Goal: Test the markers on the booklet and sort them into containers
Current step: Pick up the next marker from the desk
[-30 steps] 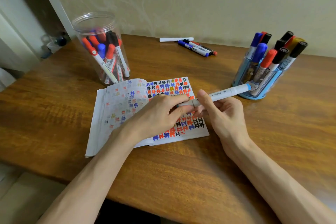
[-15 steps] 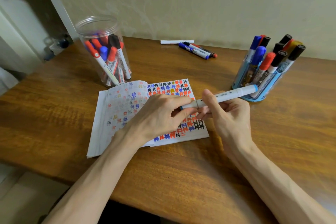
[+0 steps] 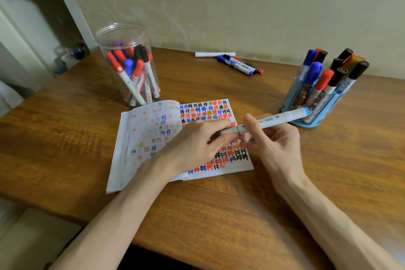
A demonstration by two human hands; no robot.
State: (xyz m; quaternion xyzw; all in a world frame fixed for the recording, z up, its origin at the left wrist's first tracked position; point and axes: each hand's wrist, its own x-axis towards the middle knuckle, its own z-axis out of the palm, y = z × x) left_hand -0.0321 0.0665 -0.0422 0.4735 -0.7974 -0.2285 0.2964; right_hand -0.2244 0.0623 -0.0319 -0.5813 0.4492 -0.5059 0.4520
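Head view: above the booklet the left hand pinches the cap of the white marker while the right hand grips its barrel, and a jerky pull could knock the blue holder just beyond.

**Two hands on one marker**

We see the left hand pinching one end of a white plastic marker while the right hand grips its barrel, over an open paper booklet covered in coloured hash marks. On the brown wooden table stand a clear plastic jar and a round blue holder, both holding markers.
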